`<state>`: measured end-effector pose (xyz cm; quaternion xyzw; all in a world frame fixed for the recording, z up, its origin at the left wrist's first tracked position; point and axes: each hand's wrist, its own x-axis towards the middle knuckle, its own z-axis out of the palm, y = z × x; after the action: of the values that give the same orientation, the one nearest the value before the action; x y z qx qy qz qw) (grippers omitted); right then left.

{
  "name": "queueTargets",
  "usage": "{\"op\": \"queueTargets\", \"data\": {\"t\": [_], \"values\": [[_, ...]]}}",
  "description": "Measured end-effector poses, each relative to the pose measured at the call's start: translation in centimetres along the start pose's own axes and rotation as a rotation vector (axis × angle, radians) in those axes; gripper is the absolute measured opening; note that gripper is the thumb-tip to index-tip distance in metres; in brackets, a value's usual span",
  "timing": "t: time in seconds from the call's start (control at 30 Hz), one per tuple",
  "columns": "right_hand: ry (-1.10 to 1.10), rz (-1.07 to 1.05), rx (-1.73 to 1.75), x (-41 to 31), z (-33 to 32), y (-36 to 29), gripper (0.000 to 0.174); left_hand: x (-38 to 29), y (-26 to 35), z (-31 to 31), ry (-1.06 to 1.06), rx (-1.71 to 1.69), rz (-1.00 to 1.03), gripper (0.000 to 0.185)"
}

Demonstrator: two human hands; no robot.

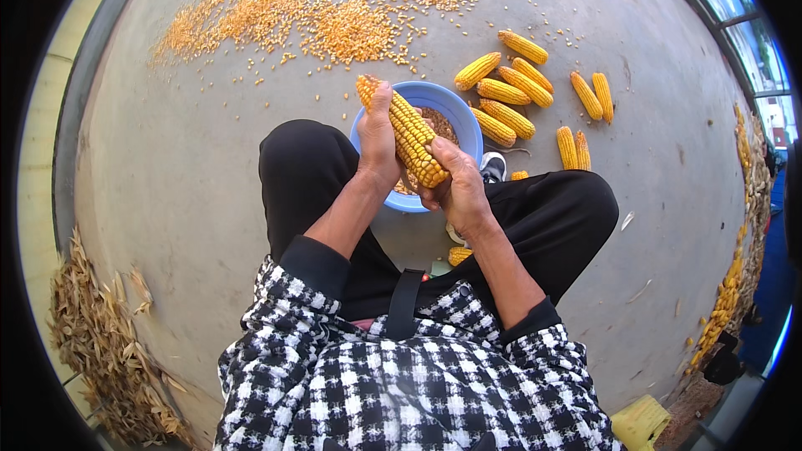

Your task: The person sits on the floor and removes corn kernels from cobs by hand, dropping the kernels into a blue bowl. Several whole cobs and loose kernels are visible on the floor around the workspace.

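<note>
An ear of yellow corn (410, 131) is held at a slant over a blue plastic basin (407, 202). My left hand (379, 134) grips its upper part, the thumb lying along the cob near the tip. Around the thick lower end is my right hand (462, 185), its thumb pressed on the kernels beside a small gap in the rows. Loose kernels (442, 122) lie in the basin, partly hidden by the hands and the ear. The basin stands between my knees.
Loose kernels (351, 28) are spread on the concrete floor beyond the basin. Several husked ears (506, 92) lie right of it, with more ears (586, 95) farther right. Dry husks (100, 338) are heaped at the left, more corn (727, 307) along the right edge, and a yellow plastic object (639, 419) lower right.
</note>
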<state>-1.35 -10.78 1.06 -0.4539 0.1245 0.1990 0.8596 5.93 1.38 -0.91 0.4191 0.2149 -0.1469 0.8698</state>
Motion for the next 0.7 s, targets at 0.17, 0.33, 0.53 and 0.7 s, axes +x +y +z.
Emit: {"op": "queueTargets", "data": {"t": [0.17,0.33,0.53,0.7], "values": [[-0.042,0.069,0.196,0.0,-0.4,0.1,0.046,0.4,-0.1,-0.5,-0.006,-0.014,-0.026,0.058],[-0.082,-0.015,0.057,-0.3,-0.4,-0.3,0.059,0.8,-0.5,-0.9,0.015,-0.060,-0.042,0.061],[0.144,-0.224,-0.282,0.1,0.5,0.8,0.053,1.1,-0.8,-1.2,0.016,-0.113,-0.132,0.064],[0.201,-0.157,-0.106,0.2,0.5,1.5,0.052,0.6,-0.8,-0.8,0.007,-0.075,-0.085,0.061]]}}
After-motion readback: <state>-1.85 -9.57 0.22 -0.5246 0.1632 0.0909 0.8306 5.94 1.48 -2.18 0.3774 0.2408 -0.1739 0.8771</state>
